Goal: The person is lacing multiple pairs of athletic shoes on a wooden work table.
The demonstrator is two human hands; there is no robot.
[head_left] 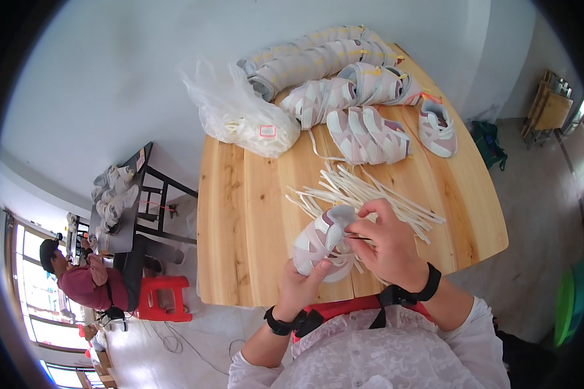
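Note:
Near the front edge of the table, my left hand grips a pale pink and white shoe upper from below, thumb along its side. My right hand is closed at the shoe's opening, with thumb and fingers pinched together. Between those fingers shows a thin dark tool, too small to make out its kind. White laces hang from the shoe beside my right hand. Just beyond both hands lies a loose heap of flat white shoelaces.
Nested rows of shoe uppers line the far side of the wooden table. Nearer stand a short stack and a single shoe. A clear plastic bag holds laces. At left, another person sits on a red stool by a dark table.

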